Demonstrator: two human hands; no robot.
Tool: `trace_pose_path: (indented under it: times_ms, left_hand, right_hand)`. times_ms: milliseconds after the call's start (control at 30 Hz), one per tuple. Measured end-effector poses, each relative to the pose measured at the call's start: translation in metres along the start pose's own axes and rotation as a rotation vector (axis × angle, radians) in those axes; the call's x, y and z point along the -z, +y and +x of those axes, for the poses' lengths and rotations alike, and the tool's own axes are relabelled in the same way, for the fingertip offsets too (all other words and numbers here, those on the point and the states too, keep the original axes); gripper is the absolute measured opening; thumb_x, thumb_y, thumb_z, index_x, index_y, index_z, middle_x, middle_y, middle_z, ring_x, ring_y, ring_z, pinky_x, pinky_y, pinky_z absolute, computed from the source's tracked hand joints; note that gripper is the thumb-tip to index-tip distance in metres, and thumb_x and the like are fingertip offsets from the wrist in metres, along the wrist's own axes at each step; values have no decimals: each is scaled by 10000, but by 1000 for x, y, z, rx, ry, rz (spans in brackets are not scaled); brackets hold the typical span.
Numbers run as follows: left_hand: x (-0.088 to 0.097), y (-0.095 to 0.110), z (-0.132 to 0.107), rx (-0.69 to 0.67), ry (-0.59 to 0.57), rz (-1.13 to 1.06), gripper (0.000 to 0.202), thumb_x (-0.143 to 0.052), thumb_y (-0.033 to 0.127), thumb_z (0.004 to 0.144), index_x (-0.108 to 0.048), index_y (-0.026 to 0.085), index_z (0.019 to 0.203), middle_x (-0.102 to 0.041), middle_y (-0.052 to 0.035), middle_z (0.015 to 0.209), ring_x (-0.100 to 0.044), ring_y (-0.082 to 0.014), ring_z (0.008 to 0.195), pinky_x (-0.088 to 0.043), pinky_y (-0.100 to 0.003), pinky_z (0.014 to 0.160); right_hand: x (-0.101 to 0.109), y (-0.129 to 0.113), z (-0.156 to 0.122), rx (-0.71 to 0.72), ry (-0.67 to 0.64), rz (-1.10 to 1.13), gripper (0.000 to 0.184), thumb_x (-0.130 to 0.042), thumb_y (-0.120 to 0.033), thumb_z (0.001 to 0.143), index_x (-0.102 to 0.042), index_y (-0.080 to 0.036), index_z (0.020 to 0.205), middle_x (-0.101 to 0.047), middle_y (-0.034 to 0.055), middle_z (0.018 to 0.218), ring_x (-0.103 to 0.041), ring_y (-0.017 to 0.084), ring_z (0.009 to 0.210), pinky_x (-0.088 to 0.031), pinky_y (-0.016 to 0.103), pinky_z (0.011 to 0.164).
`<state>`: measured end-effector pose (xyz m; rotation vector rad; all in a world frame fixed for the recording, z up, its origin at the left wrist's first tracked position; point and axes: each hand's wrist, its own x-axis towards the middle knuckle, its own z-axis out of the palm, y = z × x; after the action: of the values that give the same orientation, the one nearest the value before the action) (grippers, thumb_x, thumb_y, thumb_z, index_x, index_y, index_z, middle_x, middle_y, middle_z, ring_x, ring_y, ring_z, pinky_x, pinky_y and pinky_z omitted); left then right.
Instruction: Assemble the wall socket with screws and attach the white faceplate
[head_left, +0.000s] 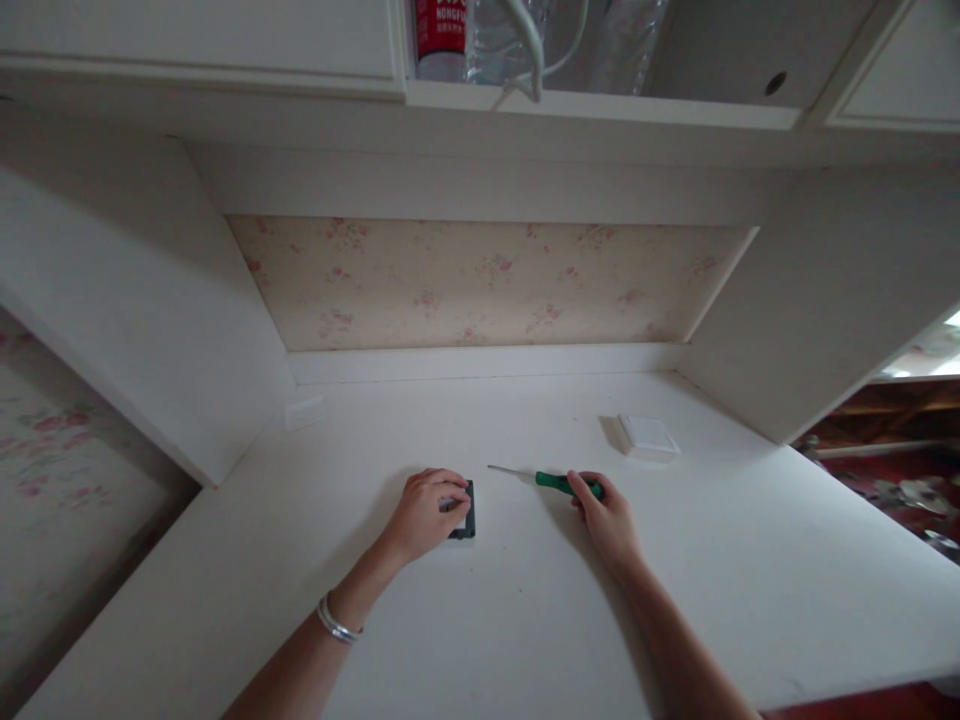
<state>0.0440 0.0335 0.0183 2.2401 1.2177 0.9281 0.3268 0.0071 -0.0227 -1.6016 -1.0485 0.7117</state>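
Observation:
My left hand (426, 512) rests on the white desk (525, 620), fingers curled over a small dark square part (466, 522) with a white face, which lies flat on the surface. My right hand (607, 518) lies to the right of it, fingers closed on the green handle of a screwdriver (559, 483). The screwdriver's thin metal shaft points left, its tip a little above and to the right of the dark part. A silver bracelet (335, 622) sits on my left wrist.
A white square switch plate (646, 437) lies on the desk at the back right. A small white piece (304, 411) sits by the left side panel. Floral wallpaper backs the alcove. A shelf overhead holds a red-labelled bottle (441, 35) and cables. The desk's right edge drops off.

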Motion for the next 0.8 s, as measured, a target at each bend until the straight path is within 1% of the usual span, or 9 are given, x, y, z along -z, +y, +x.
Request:
trace_pose_path:
  times_ms: [133,300,333,400,500,567,633,700,800]
  left_hand:
    - [2,0,-1,11,-54,-11,129,-607,209,762,-721,254,723,-659,1,961,-596,-170,888,-454,-307,871]
    - [2,-1,-1,16,-69,-13,132,-601,237,779,-723,261,737,-653,0,981,-589,-178,914,-442,-321,901]
    - [3,-2,-1,12,-68,-9,130,-599,247,786,-724,265,756,-651,0,991,-586,-181,927,-435,-329,914]
    - [9,-3,-2,11,-62,-7,141,-587,287,806,-715,276,864,-633,-7,1052,-568,-193,990,-413,-347,952]
    - [26,-10,-8,35,-63,-29,308,-587,377,813,-628,278,1101,-521,-32,1254,-461,-225,1168,-341,-379,1035]
    - [38,-18,-16,54,-120,-50,510,-640,432,764,-523,271,1234,-385,-46,1382,-345,-249,1269,-285,-403,1074]
    - [46,-28,-25,68,-204,-66,731,-699,465,696,-399,260,1330,-278,-61,1444,-251,-266,1320,-242,-426,1093]
    - [48,-37,-33,86,-273,-77,874,-739,463,647,-312,242,1376,-247,-76,1457,-222,-267,1332,-215,-427,1104]
    - [46,-43,-38,114,-297,-84,916,-757,430,627,-286,231,1387,-301,-79,1432,-277,-260,1309,-223,-405,1105]
  right_hand:
    - [0,-3,-1,5,-3,-14,483,-565,-605,746,-643,-157,910,-564,3,557,-465,138,467,-337,230,420]
    - [1,-4,-1,10,-11,-13,458,-568,-593,757,-635,-167,912,-558,1,558,-467,144,486,-334,227,431]
    - [1,-5,-1,8,-13,-9,456,-569,-591,758,-634,-166,911,-557,1,557,-463,144,485,-330,226,430]
    - [2,-6,-2,6,-15,7,455,-574,-590,756,-634,-164,904,-552,1,551,-452,141,478,-321,225,426]
    - [2,-9,-5,10,-2,72,457,-607,-589,728,-635,-159,880,-542,0,543,-443,138,467,-309,224,420]
    - [2,-10,-6,12,11,139,451,-639,-579,704,-631,-159,868,-523,-8,533,-434,133,457,-296,224,410]
    - [2,-11,-7,18,10,207,421,-653,-554,708,-621,-165,866,-490,-26,522,-413,121,446,-280,220,401]
    - [3,-12,-8,29,6,260,378,-642,-523,739,-605,-170,870,-465,-39,521,-392,107,441,-269,214,397]
    - [3,-18,-9,64,13,290,339,-616,-493,779,-586,-168,871,-471,-37,535,-393,100,444,-282,213,397]
